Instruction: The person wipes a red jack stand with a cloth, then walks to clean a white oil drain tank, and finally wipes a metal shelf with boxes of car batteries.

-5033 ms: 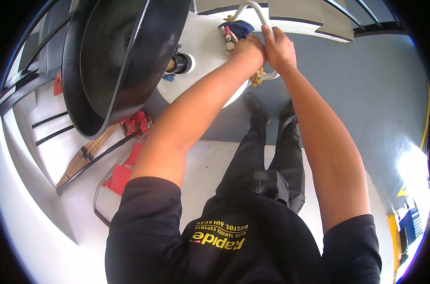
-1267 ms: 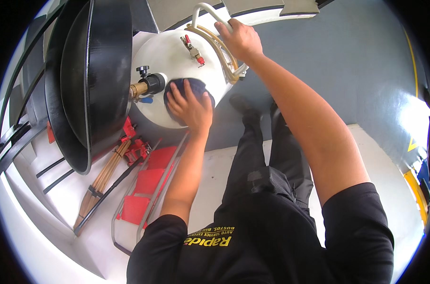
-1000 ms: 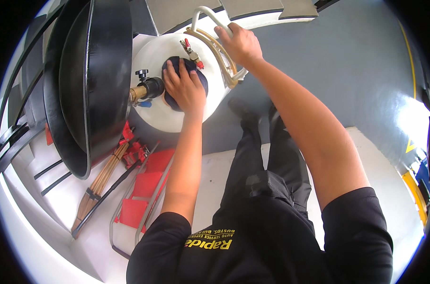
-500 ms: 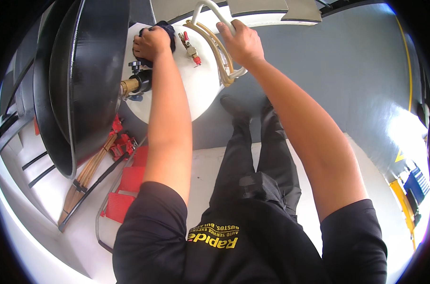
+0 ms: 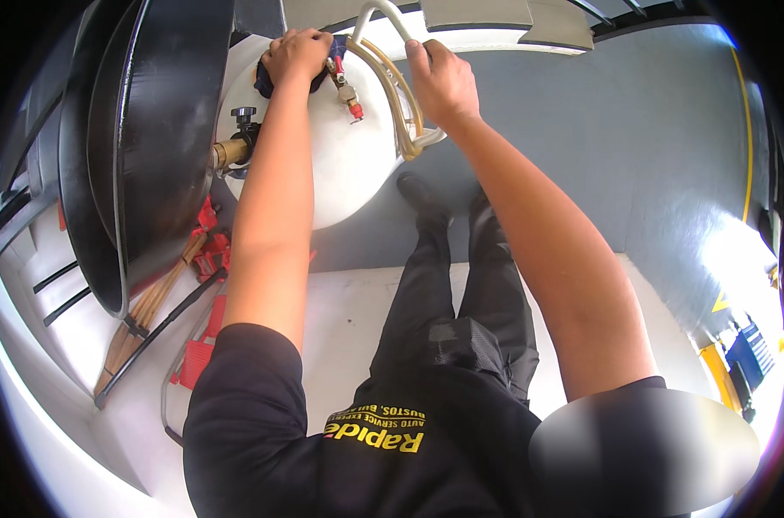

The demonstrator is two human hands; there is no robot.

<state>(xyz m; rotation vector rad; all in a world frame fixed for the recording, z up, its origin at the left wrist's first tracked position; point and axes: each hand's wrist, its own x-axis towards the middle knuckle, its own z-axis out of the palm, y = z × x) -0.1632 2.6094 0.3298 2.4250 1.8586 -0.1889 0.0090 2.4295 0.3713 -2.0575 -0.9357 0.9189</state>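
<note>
My left hand presses a dark cloth against the top of a white rounded tank, its fingers bent over the cloth. A small brass valve with red ends stands just right of that hand. My right hand is wrapped round a white tubular handle at the tank's right side. Coils of tan hose hang beside the handle. Left of my left forearm, a brass fitting with a black knob sticks out over the tank's edge.
A big black basin-like drum stands close on the left. Below it lean wooden sticks with a black rod, beside red parts. Grey floor with a yellow line spreads to the right. A blurred patch covers my right sleeve.
My left hand has slid up and to the right with the cloth, closer to the brass valve. My right hand stays on the handle. The view has shifted slightly.
</note>
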